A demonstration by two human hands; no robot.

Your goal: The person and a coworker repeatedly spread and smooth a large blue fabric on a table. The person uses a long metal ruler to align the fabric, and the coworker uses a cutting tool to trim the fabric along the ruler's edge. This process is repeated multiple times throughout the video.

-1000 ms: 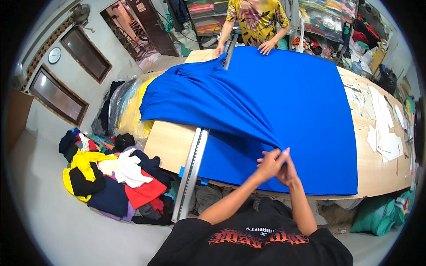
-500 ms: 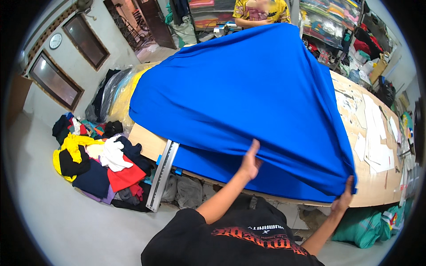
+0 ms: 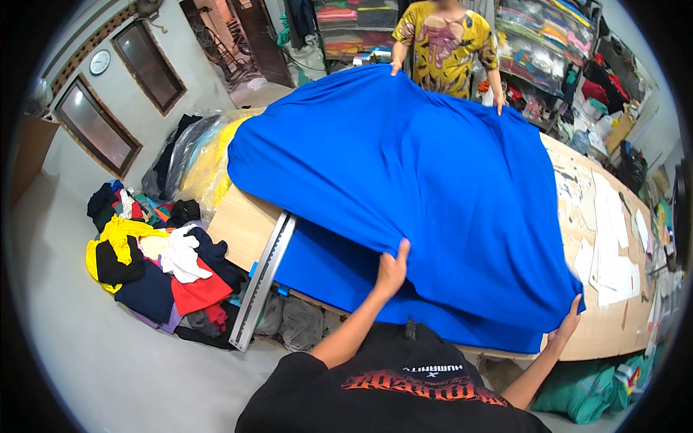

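Observation:
A wide sheet of bright blue fabric (image 3: 462,195) billows above the table, over another blue layer (image 3: 325,270) that lies flat. My left hand (image 3: 393,273) grips the near edge of the raised sheet, thumb on top. At the sheet's near right corner, my right hand (image 3: 567,322) is closed on the edge. Across the table a person in a yellow patterned top (image 3: 449,50) holds the far edge with both hands. A long metal rail (image 3: 264,280) crosses the table's left part beside the flat layer.
Cut paper pieces (image 3: 612,245) lie on the wooden table (image 3: 570,346) at the right. A heap of mixed clothes (image 3: 162,263) is on the floor at the left, near plastic-wrapped bundles (image 3: 206,159). Green sacks (image 3: 577,390) sit below the table's right end. Shelves (image 3: 534,43) stand behind.
The raised sheet has sunk at the far side, showing more of the other person, whose hands now hold its edge apart. My left hand has shifted slightly left and nearer, still gripping.

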